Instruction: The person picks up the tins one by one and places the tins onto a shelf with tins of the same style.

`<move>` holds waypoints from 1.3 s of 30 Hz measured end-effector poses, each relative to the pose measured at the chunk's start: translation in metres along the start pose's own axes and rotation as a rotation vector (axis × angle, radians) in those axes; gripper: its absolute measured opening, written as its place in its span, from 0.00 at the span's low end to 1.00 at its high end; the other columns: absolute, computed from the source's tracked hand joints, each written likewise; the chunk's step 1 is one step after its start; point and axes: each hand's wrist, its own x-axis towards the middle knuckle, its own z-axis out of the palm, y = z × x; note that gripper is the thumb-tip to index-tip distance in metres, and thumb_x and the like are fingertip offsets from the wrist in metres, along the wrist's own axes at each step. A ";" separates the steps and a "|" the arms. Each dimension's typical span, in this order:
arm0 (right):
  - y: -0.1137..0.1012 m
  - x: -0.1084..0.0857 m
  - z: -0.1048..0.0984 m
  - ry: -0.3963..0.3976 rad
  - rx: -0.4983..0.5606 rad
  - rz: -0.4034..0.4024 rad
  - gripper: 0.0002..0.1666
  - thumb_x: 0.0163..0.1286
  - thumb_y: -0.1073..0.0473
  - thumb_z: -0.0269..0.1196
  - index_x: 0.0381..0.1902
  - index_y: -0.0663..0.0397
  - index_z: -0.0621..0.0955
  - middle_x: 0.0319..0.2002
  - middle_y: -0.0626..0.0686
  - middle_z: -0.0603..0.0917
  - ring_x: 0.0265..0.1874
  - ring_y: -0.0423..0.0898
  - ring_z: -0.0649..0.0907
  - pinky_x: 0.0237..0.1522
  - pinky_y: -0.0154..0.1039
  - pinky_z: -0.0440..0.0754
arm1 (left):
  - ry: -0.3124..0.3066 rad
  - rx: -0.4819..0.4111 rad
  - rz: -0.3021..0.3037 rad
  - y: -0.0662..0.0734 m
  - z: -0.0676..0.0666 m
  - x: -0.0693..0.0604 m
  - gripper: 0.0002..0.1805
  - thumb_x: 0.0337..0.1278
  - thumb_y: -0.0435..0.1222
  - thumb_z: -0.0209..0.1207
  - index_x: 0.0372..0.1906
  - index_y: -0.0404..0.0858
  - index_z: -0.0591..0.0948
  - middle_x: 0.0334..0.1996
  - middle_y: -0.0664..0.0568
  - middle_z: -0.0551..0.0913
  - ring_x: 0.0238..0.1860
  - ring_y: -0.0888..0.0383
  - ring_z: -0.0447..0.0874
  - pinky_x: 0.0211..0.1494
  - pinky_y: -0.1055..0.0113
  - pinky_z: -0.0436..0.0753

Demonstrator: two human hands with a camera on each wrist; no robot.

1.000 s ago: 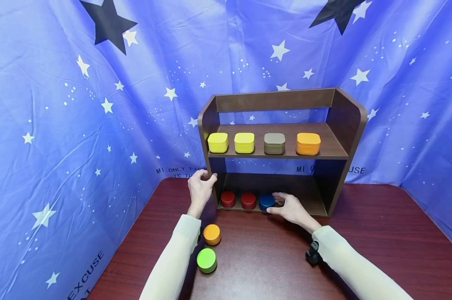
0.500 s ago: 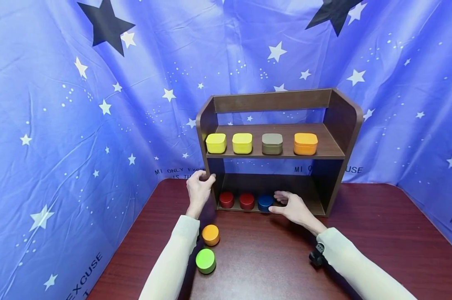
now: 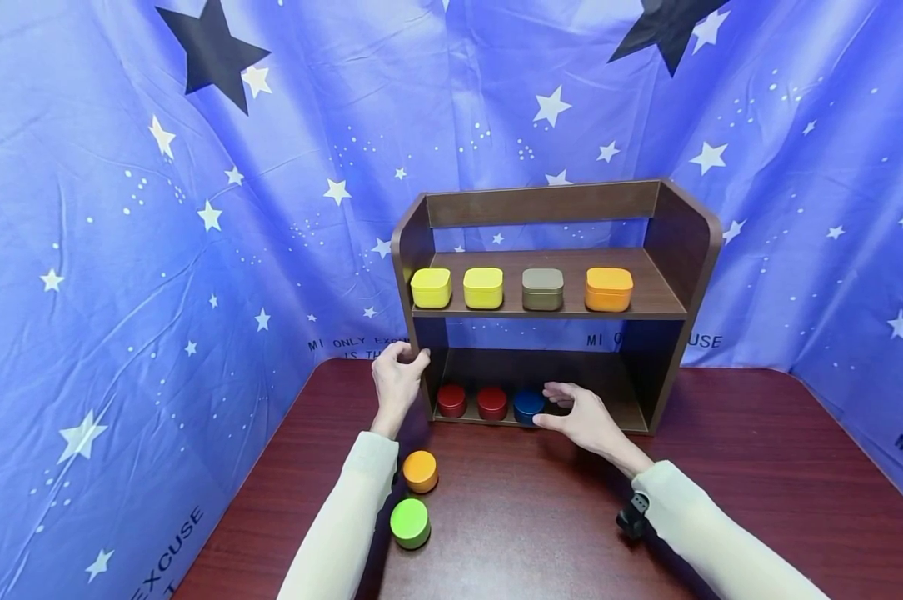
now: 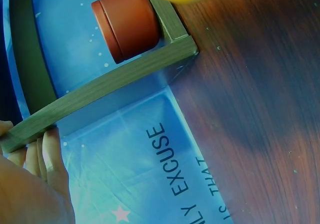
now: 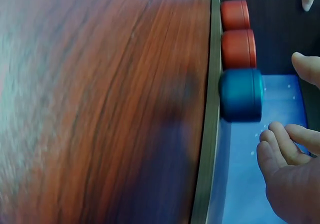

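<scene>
1. One blue tin [image 3: 528,407] sits on the lower shelf [image 3: 618,385], right of two red tins [image 3: 491,403].
2. We hold our right hand [image 3: 586,418] beside it — thumb and fingers wide apart.
3. Our left hand [image 3: 396,379] grips the left side panel [image 3: 414,250].
4. On the tabletop [image 3: 534,521] we see round orange [image 3: 420,472] and green [image 3: 410,523] tins.

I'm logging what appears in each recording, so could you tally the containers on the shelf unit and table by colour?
Blue container: 1
Red containers: 2
Yellow containers: 2
Orange containers: 2
Grey-brown container: 1
Green container: 1
Total: 9
</scene>
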 end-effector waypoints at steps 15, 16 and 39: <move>-0.028 -0.004 0.020 -0.016 0.090 -0.086 0.37 0.63 0.58 0.81 0.65 0.74 0.82 0.58 0.67 0.90 0.56 0.62 0.90 0.64 0.58 0.85 | 0.000 -0.004 -0.002 -0.003 0.000 0.000 0.10 0.54 0.36 0.75 0.29 0.33 0.87 0.31 0.39 0.89 0.37 0.45 0.84 0.46 0.61 0.78; -0.029 -0.005 0.021 -0.019 0.096 -0.090 0.37 0.63 0.59 0.81 0.64 0.74 0.82 0.57 0.68 0.90 0.56 0.63 0.90 0.64 0.58 0.86 | -0.001 -0.007 -0.002 -0.003 0.000 -0.001 0.10 0.54 0.36 0.75 0.29 0.33 0.87 0.31 0.38 0.89 0.37 0.45 0.84 0.46 0.61 0.78; -0.063 -0.012 0.058 -0.192 0.147 -0.145 0.38 0.65 0.57 0.79 0.68 0.69 0.81 0.61 0.68 0.88 0.59 0.66 0.87 0.65 0.61 0.84 | -0.009 -0.010 0.011 0.000 -0.001 0.000 0.10 0.54 0.36 0.75 0.31 0.33 0.88 0.34 0.38 0.91 0.40 0.42 0.87 0.47 0.58 0.81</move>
